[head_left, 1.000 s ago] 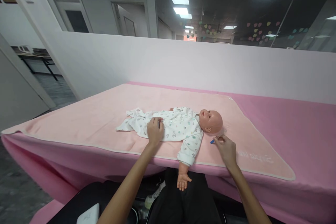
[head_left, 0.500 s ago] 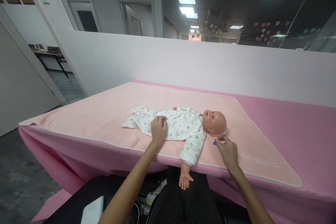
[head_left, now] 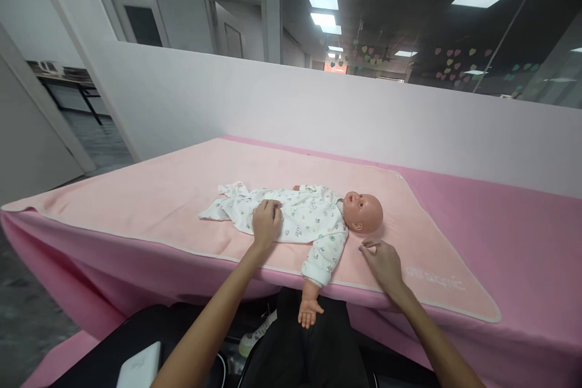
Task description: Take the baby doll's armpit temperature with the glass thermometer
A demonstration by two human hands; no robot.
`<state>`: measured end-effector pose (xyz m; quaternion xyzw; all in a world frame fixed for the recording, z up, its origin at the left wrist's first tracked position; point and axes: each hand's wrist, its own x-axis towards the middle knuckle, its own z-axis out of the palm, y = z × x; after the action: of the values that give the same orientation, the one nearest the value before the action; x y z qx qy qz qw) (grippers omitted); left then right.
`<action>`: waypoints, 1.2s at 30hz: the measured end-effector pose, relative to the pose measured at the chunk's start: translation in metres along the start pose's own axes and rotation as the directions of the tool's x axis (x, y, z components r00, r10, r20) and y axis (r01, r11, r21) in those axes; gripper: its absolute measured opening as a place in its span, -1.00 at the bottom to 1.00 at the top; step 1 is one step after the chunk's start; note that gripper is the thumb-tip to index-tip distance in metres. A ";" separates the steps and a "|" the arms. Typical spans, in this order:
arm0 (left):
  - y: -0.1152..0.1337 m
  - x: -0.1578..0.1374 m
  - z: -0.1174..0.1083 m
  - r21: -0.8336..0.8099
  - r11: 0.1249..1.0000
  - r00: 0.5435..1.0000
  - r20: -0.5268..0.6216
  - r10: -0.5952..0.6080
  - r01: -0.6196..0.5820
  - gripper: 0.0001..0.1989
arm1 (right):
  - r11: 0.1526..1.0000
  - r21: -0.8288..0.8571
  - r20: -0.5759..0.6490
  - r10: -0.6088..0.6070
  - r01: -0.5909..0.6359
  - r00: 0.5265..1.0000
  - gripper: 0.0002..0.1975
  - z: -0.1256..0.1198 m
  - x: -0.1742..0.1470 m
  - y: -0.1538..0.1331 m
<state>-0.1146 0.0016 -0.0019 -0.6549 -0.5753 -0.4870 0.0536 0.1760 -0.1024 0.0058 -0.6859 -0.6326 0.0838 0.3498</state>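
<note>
A baby doll [head_left: 364, 213] lies on its back on a peach blanket [head_left: 163, 194], its head to the right. It wears a white patterned romper [head_left: 304, 218], and one bare arm hangs past the table's front edge. My left hand [head_left: 267, 221] rests on the romper at the doll's lower body, fingers curled together; what they hold, if anything, is hidden. Just in front of the doll's head, my right hand [head_left: 383, 259] hovers low over the blanket in a pinch. A small blue object [head_left: 361, 248] shows at its fingertips, too small to name.
Pink cloth [head_left: 522, 236] covers the table beneath the blanket. Behind the table runs a white partition [head_left: 295, 103]. A white box-like object [head_left: 140, 367] lies on a black seat at lower left. My legs are under the front edge.
The view has shifted a little, so everything sits further left. A whitish bit by my right fingers near the doll's head no longer shows. My left hand stays on the romper.
</note>
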 end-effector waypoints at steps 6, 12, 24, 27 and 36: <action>0.000 0.000 -0.001 -0.008 1.000 1.000 0.002 -0.006 0.006 -0.82 | 0.823 0.566 0.005 -0.062 0.048 0.998 -0.75 -0.080 0.049 -0.041; -0.001 -0.001 -0.001 -0.014 1.000 1.000 0.010 -0.010 0.010 -0.83 | 0.729 0.659 0.432 -0.170 -0.182 0.886 -0.88 -0.053 0.008 -0.066; -0.004 -0.002 0.001 -0.026 0.999 1.000 0.021 -0.019 0.019 -0.82 | 0.756 0.644 0.325 -0.131 -0.118 0.937 -0.84 -0.069 -0.006 -0.051; -0.003 -0.003 0.000 -0.047 0.999 1.000 0.011 -0.025 0.025 -0.83 | 0.673 0.739 0.008 -0.034 0.016 0.999 -0.69 -0.080 0.000 -0.040; -0.001 -0.003 -0.002 -0.158 0.987 0.998 -0.058 -0.039 0.029 -0.84 | 0.825 0.437 -0.126 -0.340 0.359 0.932 -0.82 -0.089 0.002 -0.044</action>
<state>-0.1162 -0.0015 -0.0035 -0.6321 -0.5444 -0.5513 0.0110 0.1905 -0.1356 0.0981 -0.4595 -0.7028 0.1487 0.5224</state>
